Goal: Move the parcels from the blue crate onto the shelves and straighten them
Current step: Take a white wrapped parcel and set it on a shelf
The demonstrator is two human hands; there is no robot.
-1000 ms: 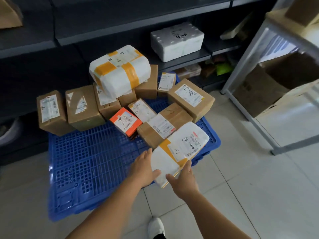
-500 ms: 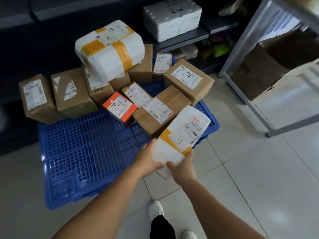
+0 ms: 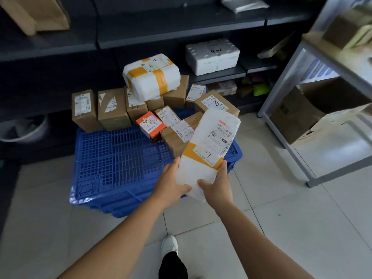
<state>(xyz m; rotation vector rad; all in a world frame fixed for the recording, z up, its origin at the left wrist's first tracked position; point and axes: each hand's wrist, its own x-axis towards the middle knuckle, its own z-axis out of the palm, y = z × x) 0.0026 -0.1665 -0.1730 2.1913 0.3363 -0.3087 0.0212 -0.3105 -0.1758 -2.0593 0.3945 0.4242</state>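
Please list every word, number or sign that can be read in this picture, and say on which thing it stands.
"1-7", handwritten: label of the white flat parcel held by the left hand and right hand.
"1-7", handwritten: orange box.
"8", large, handwritten: cardboard box.
Printed label text and barcodes everywhere, and the writing on the foam box: too small or blurred.

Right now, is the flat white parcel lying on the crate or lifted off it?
Lifted: left hand and right hand grip the white parcel's near end above the blue crate.
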